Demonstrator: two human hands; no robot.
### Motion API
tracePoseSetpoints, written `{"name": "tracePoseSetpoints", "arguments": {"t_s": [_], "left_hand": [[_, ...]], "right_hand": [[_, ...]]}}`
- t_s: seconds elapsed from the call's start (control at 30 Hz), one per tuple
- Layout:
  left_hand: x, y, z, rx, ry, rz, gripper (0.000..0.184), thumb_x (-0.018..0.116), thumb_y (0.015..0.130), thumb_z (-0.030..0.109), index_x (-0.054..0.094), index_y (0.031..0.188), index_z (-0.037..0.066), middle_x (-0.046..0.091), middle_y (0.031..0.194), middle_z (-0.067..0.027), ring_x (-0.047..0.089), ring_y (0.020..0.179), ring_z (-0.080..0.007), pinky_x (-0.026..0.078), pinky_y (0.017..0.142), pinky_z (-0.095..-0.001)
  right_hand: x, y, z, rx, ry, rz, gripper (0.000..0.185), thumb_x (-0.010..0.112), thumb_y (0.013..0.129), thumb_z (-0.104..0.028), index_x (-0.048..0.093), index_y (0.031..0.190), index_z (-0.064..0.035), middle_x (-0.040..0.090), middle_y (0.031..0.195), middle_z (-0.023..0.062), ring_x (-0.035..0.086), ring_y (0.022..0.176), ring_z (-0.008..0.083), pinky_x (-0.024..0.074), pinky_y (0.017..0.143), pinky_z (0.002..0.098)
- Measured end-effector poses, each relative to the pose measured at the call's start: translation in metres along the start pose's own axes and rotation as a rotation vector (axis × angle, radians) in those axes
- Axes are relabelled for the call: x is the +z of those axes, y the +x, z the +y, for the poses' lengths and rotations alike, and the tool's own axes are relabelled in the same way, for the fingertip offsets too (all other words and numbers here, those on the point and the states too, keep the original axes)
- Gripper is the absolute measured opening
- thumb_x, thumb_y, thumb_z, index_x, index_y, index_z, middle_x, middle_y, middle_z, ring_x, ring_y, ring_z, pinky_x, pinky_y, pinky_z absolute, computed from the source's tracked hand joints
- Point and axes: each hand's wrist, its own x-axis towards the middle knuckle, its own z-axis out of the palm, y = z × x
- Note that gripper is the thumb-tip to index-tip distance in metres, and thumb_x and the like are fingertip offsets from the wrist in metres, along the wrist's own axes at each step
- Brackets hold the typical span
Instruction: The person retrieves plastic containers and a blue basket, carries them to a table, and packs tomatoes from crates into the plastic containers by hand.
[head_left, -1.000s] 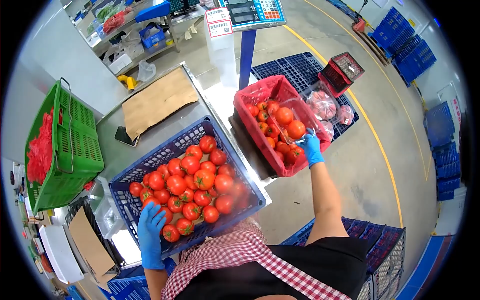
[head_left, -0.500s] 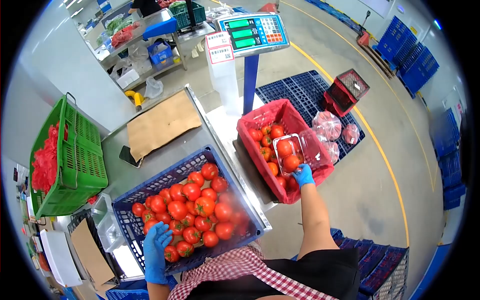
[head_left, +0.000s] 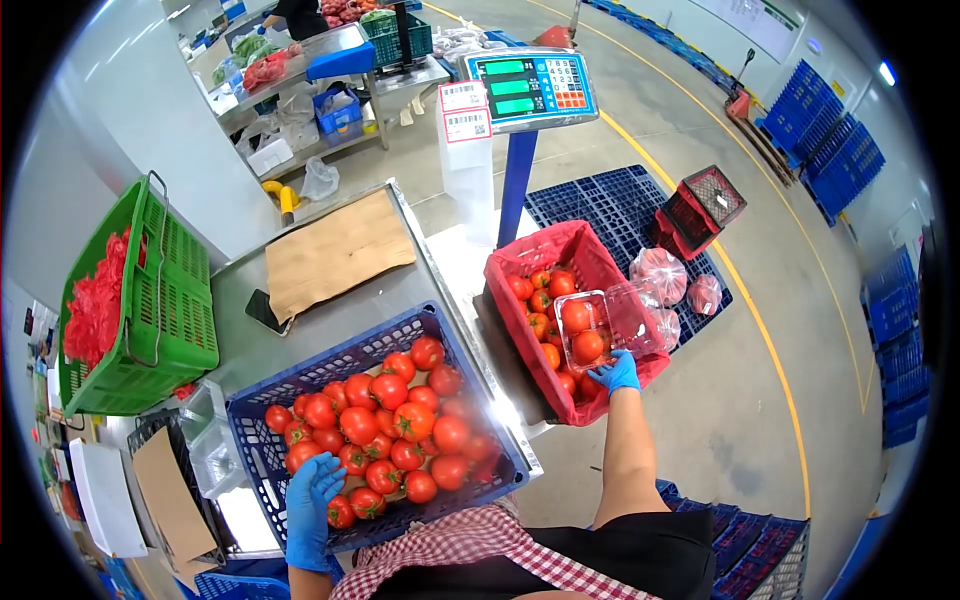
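Note:
My right hand, in a blue glove, grips the near edge of a clear plastic clamshell box. The box's lid stands open to the right, and a few tomatoes sit inside it. It rests over loose tomatoes in a crate with a red liner. My left hand, also blue-gloved, is at the front left of a dark blue crate of red tomatoes. Its fingers are loosely stretched beside the nearest tomatoes, holding nothing.
A scale display stands on a blue post behind the red-lined crate. Brown cardboard and a phone lie on the metal table. A green basket with red bags is at left. Bagged tomatoes sit on a blue pallet.
The camera view has tilted slightly, so most things sit lower in the picture. My right hand stays on the clamshell box, and my left hand stays by the blue crate.

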Motion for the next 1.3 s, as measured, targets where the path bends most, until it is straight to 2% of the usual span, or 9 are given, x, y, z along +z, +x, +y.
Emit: {"name": "tracePoseSetpoints", "arguments": {"t_s": [0.17, 0.27, 0.37, 0.47, 0.6, 0.7, 0.83, 1.07, 1.3], "left_hand": [[-0.002, 0.001, 0.000, -0.005, 0.013, -0.010, 0.037, 0.054, 0.090, 0.029, 0.058, 0.115, 0.002, 0.064, 0.106, -0.0112, 0.062, 0.095, -0.0217, 0.047, 0.084, -0.0320], [-0.003, 0.002, -0.001, -0.018, 0.016, -0.009, 0.038, 0.053, 0.090, 0.030, 0.058, 0.115, 0.002, 0.063, 0.107, -0.0113, 0.061, 0.095, -0.0217, 0.047, 0.084, -0.0318], [0.001, 0.002, 0.000, -0.043, 0.027, -0.002, 0.038, 0.052, 0.091, 0.030, 0.057, 0.116, 0.002, 0.063, 0.108, -0.0114, 0.061, 0.096, -0.0220, 0.047, 0.085, -0.0318], [-0.004, 0.005, -0.003, -0.020, 0.010, -0.046, 0.039, 0.052, 0.091, 0.029, 0.056, 0.118, 0.001, 0.063, 0.108, -0.0114, 0.060, 0.098, -0.0221, 0.046, 0.087, -0.0324], [0.000, 0.001, -0.002, -0.022, 0.004, -0.015, 0.040, 0.052, 0.092, 0.029, 0.055, 0.118, -0.001, 0.063, 0.109, -0.0112, 0.060, 0.101, -0.0226, 0.046, 0.090, -0.0332], [-0.002, -0.001, -0.002, -0.012, 0.010, -0.029, 0.039, 0.052, 0.092, 0.029, 0.056, 0.117, 0.000, 0.063, 0.109, -0.0112, 0.060, 0.101, -0.0221, 0.046, 0.090, -0.0333], [-0.006, -0.003, -0.002, -0.004, -0.008, -0.047, 0.038, 0.052, 0.092, 0.028, 0.056, 0.118, 0.000, 0.062, 0.110, -0.0116, 0.060, 0.103, -0.0219, 0.046, 0.091, -0.0335], [-0.005, -0.006, -0.003, 0.030, 0.007, -0.113, 0.037, 0.049, 0.094, 0.025, 0.054, 0.120, -0.001, 0.061, 0.112, -0.0122, 0.059, 0.105, -0.0222, 0.046, 0.092, -0.0335], [-0.001, -0.012, 0.008, 0.130, 0.002, -0.324, 0.038, 0.050, 0.093, 0.024, 0.053, 0.123, 0.000, 0.060, 0.117, -0.0118, 0.058, 0.109, -0.0212, 0.044, 0.095, -0.0329]], "right_hand": [[0.001, 0.004, 0.006, -0.014, 0.004, 0.033, 0.042, 0.048, 0.080, -0.018, 0.036, 0.118, -0.0057, 0.032, 0.139, 0.0233, 0.036, 0.125, 0.0438, 0.0304, 0.098, 0.0658], [-0.005, 0.021, 0.011, 0.033, 0.060, -0.022, 0.032, 0.053, 0.081, -0.017, 0.045, 0.109, -0.0036, 0.047, 0.126, 0.0246, 0.048, 0.115, 0.0396, 0.0405, 0.095, 0.0552], [-0.012, 0.001, 0.009, -0.732, -1.661, 0.023, 0.023, 0.062, 0.079, -0.016, 0.054, 0.096, -0.0017, 0.061, 0.103, 0.0228, 0.060, 0.097, 0.0340, 0.0494, 0.082, 0.0427], [-0.017, 0.028, 0.010, -1.281, -1.543, -0.099, 0.021, 0.070, 0.075, -0.014, 0.060, 0.089, -0.0012, 0.064, 0.082, 0.0186, 0.064, 0.076, 0.0296, 0.0510, 0.068, 0.0366], [-0.004, 0.030, -0.002, -0.809, -1.667, -0.283, 0.020, 0.060, 0.079, -0.008, 0.060, 0.099, -0.0032, 0.065, 0.086, 0.0155, 0.061, 0.072, 0.0210, 0.0512, 0.063, 0.0310], [0.000, 0.065, 0.008, -0.218, -0.262, -0.173, 0.027, 0.053, 0.079, -0.004, 0.058, 0.106, -0.0050, 0.064, 0.091, 0.0098, 0.060, 0.074, 0.0173, 0.0511, 0.062, 0.0272], [0.000, 0.046, -0.014, -0.206, -0.333, -0.357, 0.041, 0.051, 0.077, -0.001, 0.052, 0.118, -0.0054, 0.061, 0.093, 0.0063, 0.059, 0.076, 0.0158, 0.0499, 0.061, 0.0249], [0.051, -0.108, -0.047, -0.261, -0.544, -0.607, 0.046, 0.049, 0.077, -0.001, 0.049, 0.123, 0.0001, 0.061, 0.090, 0.0048, 0.054, 0.065, 0.0101, 0.0430, 0.054, 0.0211], [0.129, -0.274, 0.007, -0.159, -0.818, -0.845, 0.051, 0.049, 0.074, -0.005, 0.050, 0.123, 0.0081, 0.065, 0.092, 0.0078, 0.057, 0.060, 0.0089, 0.0468, 0.051, 0.0192]]}}
